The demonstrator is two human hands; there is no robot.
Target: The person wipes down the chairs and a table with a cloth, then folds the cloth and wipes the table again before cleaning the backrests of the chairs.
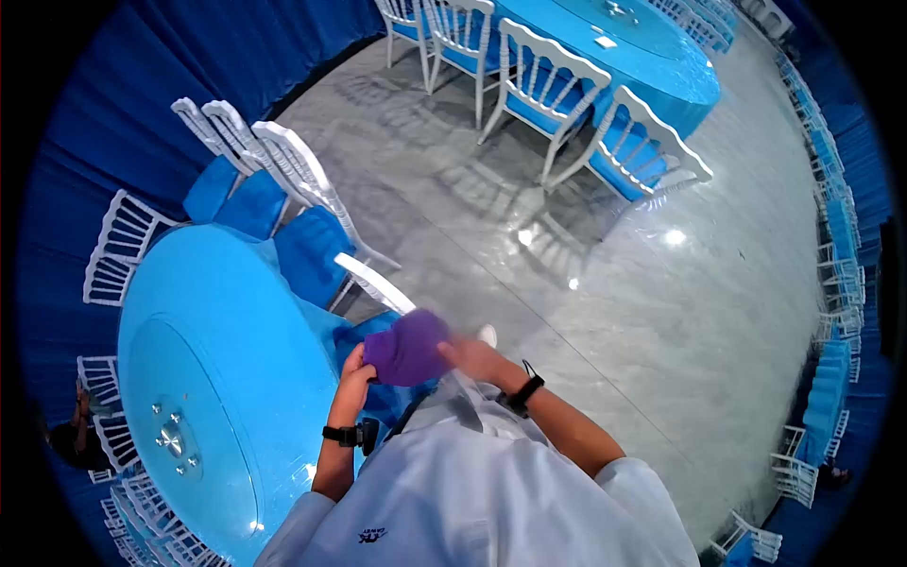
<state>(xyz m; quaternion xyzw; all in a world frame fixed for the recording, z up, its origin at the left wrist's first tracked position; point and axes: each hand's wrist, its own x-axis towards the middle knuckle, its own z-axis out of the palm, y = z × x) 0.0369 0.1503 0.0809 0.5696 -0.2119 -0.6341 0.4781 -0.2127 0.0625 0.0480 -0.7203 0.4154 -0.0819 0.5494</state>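
Note:
A purple cloth [408, 346] is bunched up in front of my chest, held between both hands. My left hand [355, 366] grips its left lower edge, with a black band on that wrist. On the cloth's right side sits my right hand [475, 357], fingers closed on it, a black watch on the wrist. Just beyond the cloth stands a white chair [375, 283] with a blue seat, beside a round table with a light blue cover [217, 312].
A glass turntable [194, 416] lies on the round table, with white chairs [248, 142] ringing it. A second blue table [652, 57] with chairs stands far back. Grey polished floor [605, 283] spreads to the right. Blue drapes [113, 104] line the walls.

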